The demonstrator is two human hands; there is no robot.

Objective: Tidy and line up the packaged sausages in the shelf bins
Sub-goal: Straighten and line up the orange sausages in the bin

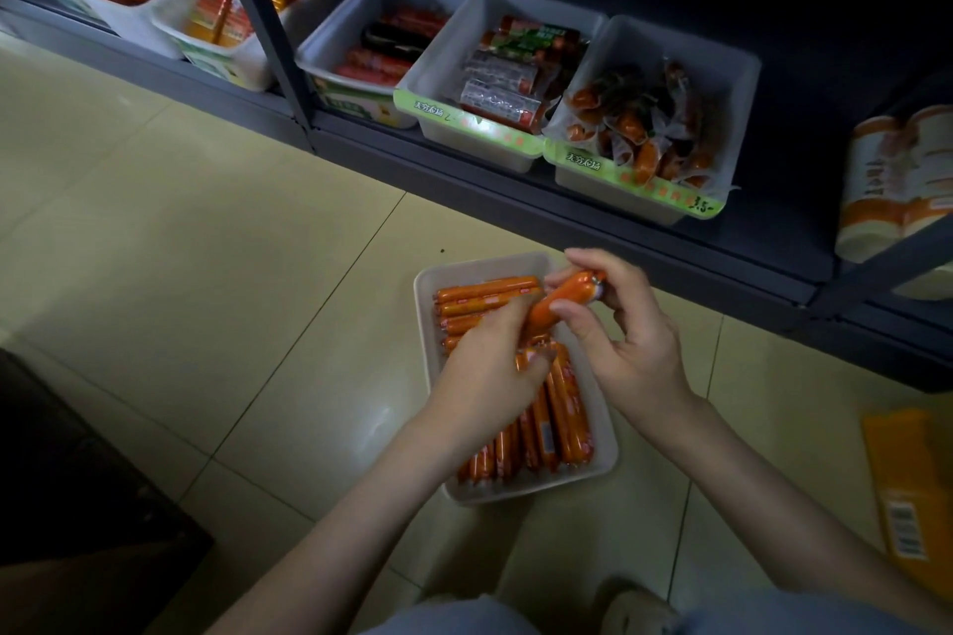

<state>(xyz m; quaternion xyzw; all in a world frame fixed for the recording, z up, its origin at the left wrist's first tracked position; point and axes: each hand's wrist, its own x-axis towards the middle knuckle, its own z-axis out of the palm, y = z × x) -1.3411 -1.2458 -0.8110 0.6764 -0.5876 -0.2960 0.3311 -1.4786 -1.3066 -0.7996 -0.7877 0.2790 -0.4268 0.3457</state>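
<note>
Over the far rim of the bin [479, 266], right hand [629, 340] pinched one sausage [563, 299]; left hand [485, 366] curled among packed sausages [562, 420], grip hidden.

A tray [515, 492] sits on the floor [206, 273] before the shelf [619, 232], with sausages [562, 407] lying in it. Above the tray, the left hand [490, 366] and right hand [629, 346] hold one sausage [562, 297] between them. Behind, bins [448, 52] stand side by side on the shelf. A packet [907, 480] lies on the floor at far right.
</note>
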